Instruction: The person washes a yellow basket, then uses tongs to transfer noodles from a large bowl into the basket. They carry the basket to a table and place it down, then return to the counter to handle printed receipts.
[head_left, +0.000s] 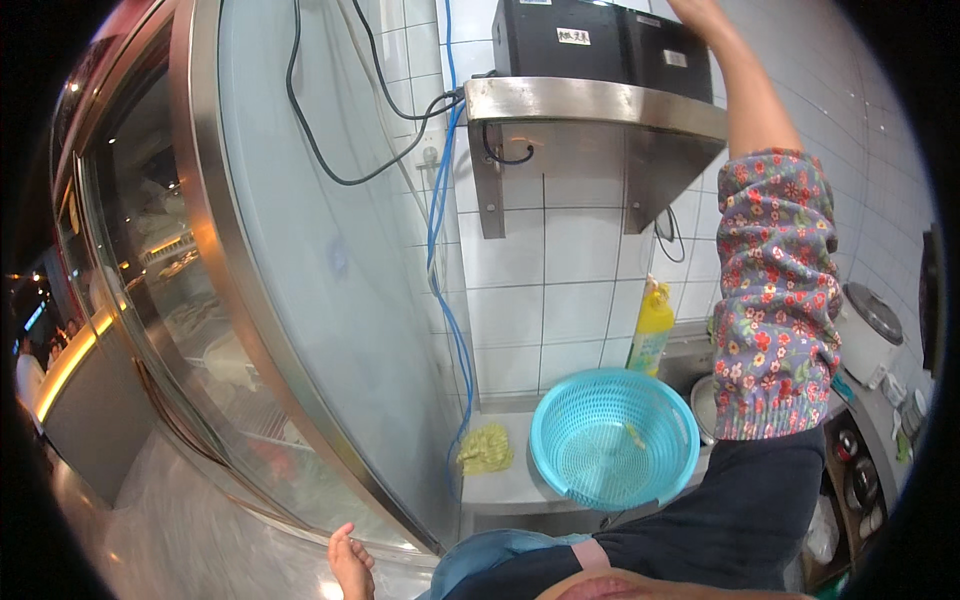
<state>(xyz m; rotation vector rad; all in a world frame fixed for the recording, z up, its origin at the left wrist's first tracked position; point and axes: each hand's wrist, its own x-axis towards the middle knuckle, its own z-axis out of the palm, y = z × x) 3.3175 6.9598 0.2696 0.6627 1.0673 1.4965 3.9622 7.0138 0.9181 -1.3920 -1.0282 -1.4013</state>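
My right arm, in a floral oversleeve (776, 292), stretches up to the top edge of the view. Of my right hand (696, 13) only a part shows, beside the upper right corner of the black boxes (570, 45); its fingers are cut off. These boxes bear small labels and stand on a stainless steel wall shelf (592, 101). Low on the left hangs my left hand (351, 566), loosely curled with nothing in it, near the base of a glass-fronted display cabinet (225, 322). Before me sits a turquoise plastic colander (615, 442) with a small yellowish-green scrap inside.
A crumpled yellow-green cloth (486, 448) lies left of the colander. Behind it stands a yellow bottle (651, 330). Blue cables (442, 255) and a looping black cable (319, 166) hang by the cabinet. At right is a white rice cooker (866, 334).
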